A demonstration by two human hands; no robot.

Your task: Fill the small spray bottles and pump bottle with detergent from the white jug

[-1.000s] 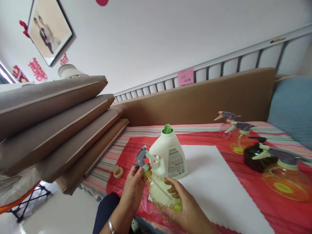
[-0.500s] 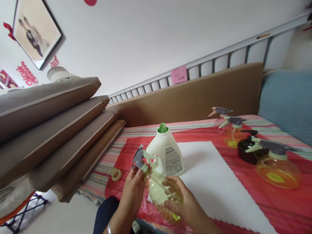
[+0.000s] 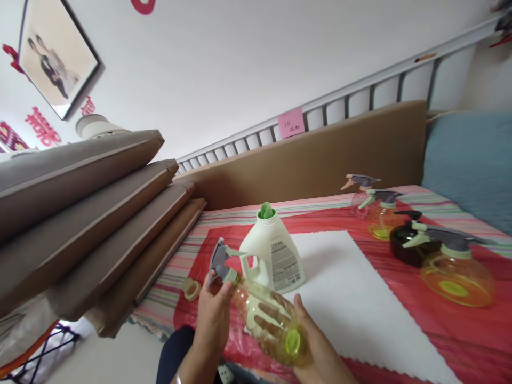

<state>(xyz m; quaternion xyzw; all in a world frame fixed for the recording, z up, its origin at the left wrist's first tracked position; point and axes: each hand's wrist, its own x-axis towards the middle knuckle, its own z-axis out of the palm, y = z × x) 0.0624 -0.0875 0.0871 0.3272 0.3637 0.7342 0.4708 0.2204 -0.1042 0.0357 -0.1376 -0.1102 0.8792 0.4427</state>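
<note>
A clear yellowish spray bottle (image 3: 262,304) is tilted between my hands, its grey and pale green trigger head toward the upper left. My left hand (image 3: 214,314) is closed around the neck just below the trigger. My right hand (image 3: 320,344) cradles the base end; its fingers show through the clear plastic behind the bottle and its thumb is raised along the near side. Just beyond stands a white detergent jug (image 3: 276,250) with a green spout in its uncapped mouth. A pale yellowish cap (image 3: 191,288) lies to the left of the jug.
White scalloped paper (image 3: 340,277) lies on a red plastic sheet (image 3: 404,309) over striped cloth. Several spray bottles, including an orange-tinted one (image 3: 456,277), and a dark pump bottle (image 3: 406,245) stand at right. Stacked cushions (image 3: 120,213) rise at left; a brown padded backrest (image 3: 320,154) runs behind.
The spray bottle has tipped closer to horizontal, its base turned more toward me. My right thumb has lifted off the bottle's front, and its fingers now spread behind it.
</note>
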